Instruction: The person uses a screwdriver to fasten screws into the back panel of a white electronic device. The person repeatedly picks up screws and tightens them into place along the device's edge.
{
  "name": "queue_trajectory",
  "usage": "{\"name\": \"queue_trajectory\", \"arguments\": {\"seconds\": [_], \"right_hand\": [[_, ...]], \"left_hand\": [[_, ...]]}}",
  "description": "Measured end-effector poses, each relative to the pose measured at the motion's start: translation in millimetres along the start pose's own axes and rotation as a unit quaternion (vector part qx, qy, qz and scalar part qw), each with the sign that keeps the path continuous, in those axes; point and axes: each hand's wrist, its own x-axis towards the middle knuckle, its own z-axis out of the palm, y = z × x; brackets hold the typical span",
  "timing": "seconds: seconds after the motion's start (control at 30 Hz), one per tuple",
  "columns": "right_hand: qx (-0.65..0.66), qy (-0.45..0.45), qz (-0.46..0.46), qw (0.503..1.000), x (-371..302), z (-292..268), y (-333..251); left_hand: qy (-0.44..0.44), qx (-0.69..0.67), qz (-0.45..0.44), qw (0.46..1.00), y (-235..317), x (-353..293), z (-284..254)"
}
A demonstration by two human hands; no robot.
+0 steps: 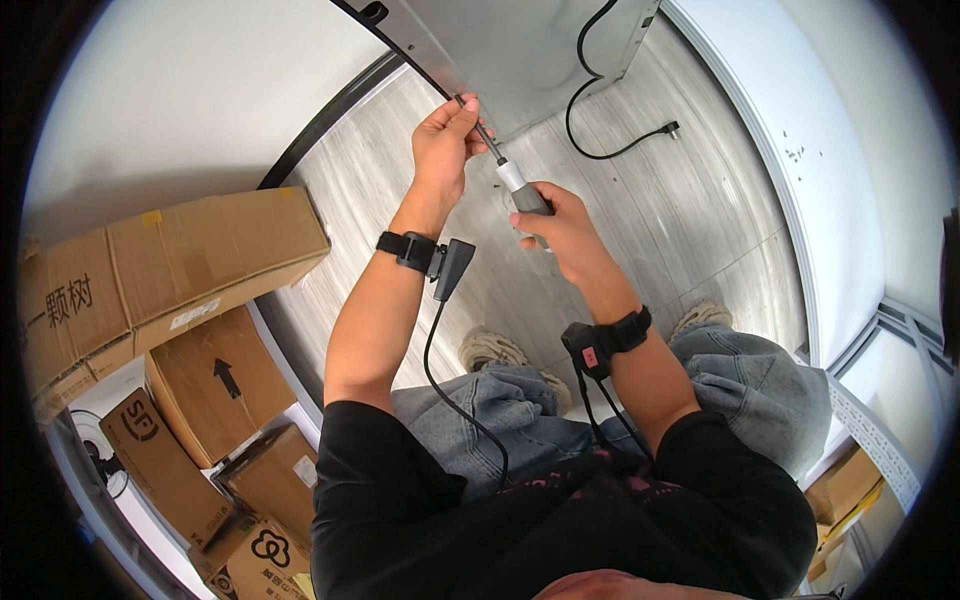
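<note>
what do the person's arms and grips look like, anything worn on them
Both sleeves are black and short. The left strap, at the wrist, is black and bears a black wedge-like box with a black cable. The right strap is black too, with a blockier black box, a reddish label and two black leads. Left grip and right grip are ungloved.

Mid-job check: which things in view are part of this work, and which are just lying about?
In the work:
screwdriver, held by the right grip and the left grip
metal panel, by its tip

Seemingly lying about:
black cord, its plug on the floor
cardboard boxes, mostly at left
</note>
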Motion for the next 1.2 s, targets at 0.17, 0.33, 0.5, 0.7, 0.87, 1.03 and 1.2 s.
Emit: {"name": "queue_trajectory", "arguments": {"seconds": [0.17,0.33,0.5,0.7,0.87,1.03,1.2], "right_hand": [[0.17,-0.057,0.084,0.98,-2.5,-9.9,-22.8],[0.053,-0.05,0.027,0.997,1.7,-7.6,-14.1],[-0.052,-0.069,-0.018,0.996,5.2,-6.5,-9.7],[0.152,-0.098,0.06,0.982,1.9,-13.9,-20.9],[0.01,-0.042,-0.033,0.999,5.4,-8.8,-4.7],[-0.025,-0.033,-0.005,0.999,1.2,-3.4,-12.7],[0.161,-0.093,0.051,0.981,-6.1,-12.2,-25.7]], "left_hand": [[0.001,0.0,-0.004,1.0,4.9,0.2,-2.0],[0.034,-0.001,-0.006,0.999,4.6,-1.1,4.8],[0.041,0.008,0.0,0.999,1.8,0.7,3.4],[0.04,-0.015,-0.006,0.999,2.8,-0.4,4.2],[0.067,0.012,-0.002,0.998,1.8,-2.5,11.3],[0.054,0.011,-0.004,0.998,2.0,2.2,6.1],[0.059,-0.005,-0.014,0.998,6.2,-0.9,8.2]]}}
